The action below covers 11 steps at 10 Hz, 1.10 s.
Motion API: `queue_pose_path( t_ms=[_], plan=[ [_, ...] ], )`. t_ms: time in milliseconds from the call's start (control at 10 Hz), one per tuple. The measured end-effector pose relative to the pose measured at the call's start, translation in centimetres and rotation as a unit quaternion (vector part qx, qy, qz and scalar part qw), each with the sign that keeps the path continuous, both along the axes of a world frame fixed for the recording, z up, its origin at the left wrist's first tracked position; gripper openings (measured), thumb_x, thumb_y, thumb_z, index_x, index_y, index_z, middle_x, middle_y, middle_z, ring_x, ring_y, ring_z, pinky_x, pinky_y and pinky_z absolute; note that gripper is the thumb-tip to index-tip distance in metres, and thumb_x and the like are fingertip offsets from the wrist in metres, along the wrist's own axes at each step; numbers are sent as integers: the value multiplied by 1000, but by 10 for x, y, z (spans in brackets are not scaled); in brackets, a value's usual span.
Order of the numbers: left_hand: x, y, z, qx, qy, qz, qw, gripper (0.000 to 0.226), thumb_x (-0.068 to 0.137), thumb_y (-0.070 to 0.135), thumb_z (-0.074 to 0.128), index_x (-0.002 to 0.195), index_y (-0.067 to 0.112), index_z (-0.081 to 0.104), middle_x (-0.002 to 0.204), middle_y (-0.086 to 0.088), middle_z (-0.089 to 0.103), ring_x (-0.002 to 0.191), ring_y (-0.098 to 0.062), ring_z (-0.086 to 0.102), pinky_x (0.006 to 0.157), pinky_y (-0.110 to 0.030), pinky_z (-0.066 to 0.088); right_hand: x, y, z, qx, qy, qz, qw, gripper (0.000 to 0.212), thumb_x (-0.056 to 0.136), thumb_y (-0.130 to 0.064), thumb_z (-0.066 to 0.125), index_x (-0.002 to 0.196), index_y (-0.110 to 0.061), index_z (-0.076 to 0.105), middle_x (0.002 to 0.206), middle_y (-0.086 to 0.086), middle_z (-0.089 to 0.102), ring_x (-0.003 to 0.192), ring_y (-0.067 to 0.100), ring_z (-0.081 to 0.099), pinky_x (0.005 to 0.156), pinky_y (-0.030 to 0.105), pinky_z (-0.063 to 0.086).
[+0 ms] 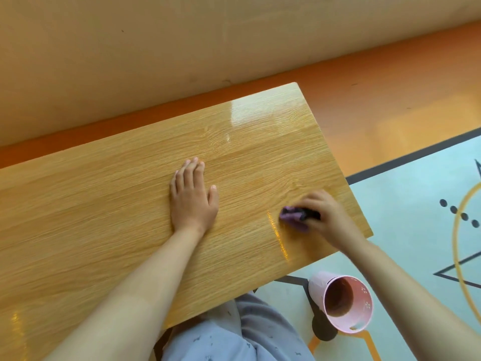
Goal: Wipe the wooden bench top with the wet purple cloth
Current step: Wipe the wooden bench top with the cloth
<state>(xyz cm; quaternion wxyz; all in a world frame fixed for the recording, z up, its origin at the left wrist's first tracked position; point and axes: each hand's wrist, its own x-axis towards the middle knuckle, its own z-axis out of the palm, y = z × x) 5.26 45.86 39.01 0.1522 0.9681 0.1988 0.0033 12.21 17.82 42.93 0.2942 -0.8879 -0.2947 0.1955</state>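
Cloth [294, 218] on bench top [109, 204], right; bucket [341, 300] below on floor.

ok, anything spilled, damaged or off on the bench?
Nothing stands out. The bench top shows only wet streaks near the purple cloth in the right hand. The left hand lies flat. The pink bucket stands upright on the floor.

My feed is bright and warm, evenly lit. A pale sheen of glare sits on the far right part of the counter [250, 113], and a thin bright streak runs across it just left of the purple cloth [292, 217]. The right hand [325, 214] is smeared with motion blur, its fingers [311, 200] soft; the left hand [194, 194] reads sharp. Shadows are faint, with a dark patch on the floor [416, 230] under the pink bucket [341, 300]. Straight lines bow toward my frame edges.
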Motion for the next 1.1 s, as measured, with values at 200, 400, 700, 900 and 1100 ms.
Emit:
queue_pose_path(
  t_ms=[200,400,700,900,1100],
  plan=[
    [-1,-2,-1,-4,-10,4,1000,54,92,34,43,141,13,37,152,-4,32,144,-21,21,119,-40,9,73,29,-5,15,-47,-128,991,23,81,-11,70,104,-14,72,95,5,61,99,21,50,79,24,32],
    [-1,-2,-2,-3,-21,5,1000,53,91,33,45,140,12,38,151,-4,34,143,-22,23,118,-41,12,20,14,-2,18,-21,-146,989,23,81,-13,70,103,-18,72,94,0,60,95,18,50,79,26,35],
    [-1,-3,-1,0,-25,5,1000,53,91,31,47,139,11,39,151,-6,34,142,-23,23,117,-42,14,-100,-43,-2,15,11,-206,978,32,77,5,68,102,-14,72,91,2,59,93,18,51,82,14,37],
    [-1,-2,-1,-1,-27,5,1000,53,91,31,47,139,11,39,151,-6,34,142,-24,23,117,-43,14,-47,-96,-6,-46,-78,-377,922,31,78,4,62,102,-14,71,95,8,64,96,28,55,79,21,33],
    [-1,-3,0,-4,-30,3,1000,53,91,31,47,139,11,39,151,-6,34,142,-24,23,117,-43,13,-47,-89,-8,-77,-113,-429,893,21,84,-3,60,102,-9,68,97,13,62,98,32,52,77,20,30]
  ],
)
